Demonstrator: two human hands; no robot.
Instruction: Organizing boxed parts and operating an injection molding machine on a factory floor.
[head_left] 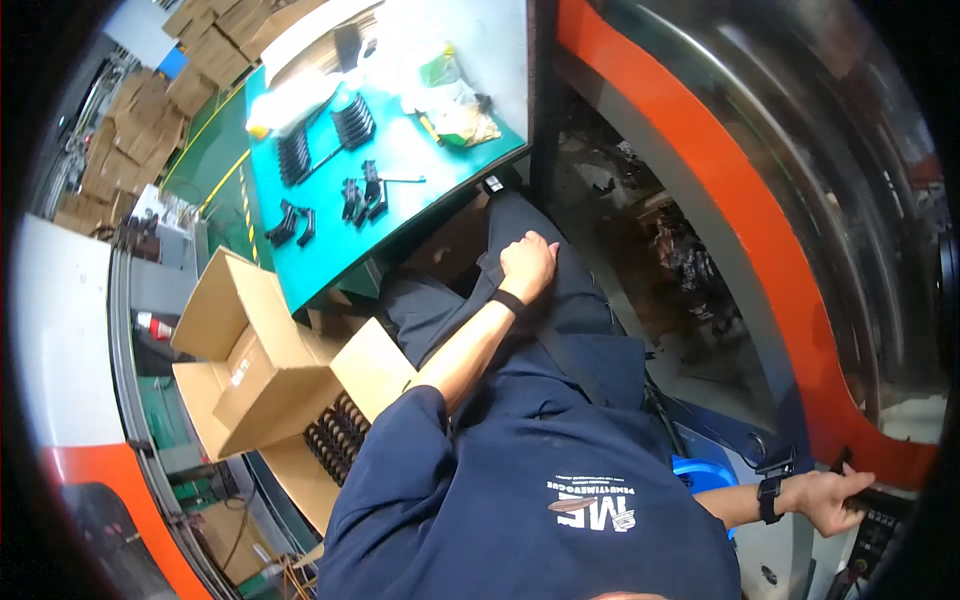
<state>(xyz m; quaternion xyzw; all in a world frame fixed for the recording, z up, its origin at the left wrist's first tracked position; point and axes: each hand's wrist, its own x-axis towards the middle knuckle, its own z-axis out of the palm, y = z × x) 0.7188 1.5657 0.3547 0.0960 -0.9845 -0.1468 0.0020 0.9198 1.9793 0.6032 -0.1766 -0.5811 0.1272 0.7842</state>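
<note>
Navy short-sleeved shirt (560, 470) with a white chest mark, dark trousers (560, 300), black wristbands (508, 301).

The left hand (527, 264) is curled into a fist at twelve o'clock. The right hand (838, 497) reaches out flat toward four o'clock.

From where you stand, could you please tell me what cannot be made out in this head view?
- Whatever the left hand rests on: it lies fisted on the knee, hiding its palm.
- The panel under the right hand: dark, small, cut off by the picture's rim.
- The black parts in the cardboard box: partly covered by a flap.
- The bags on the green table: washed out by glare.
</note>
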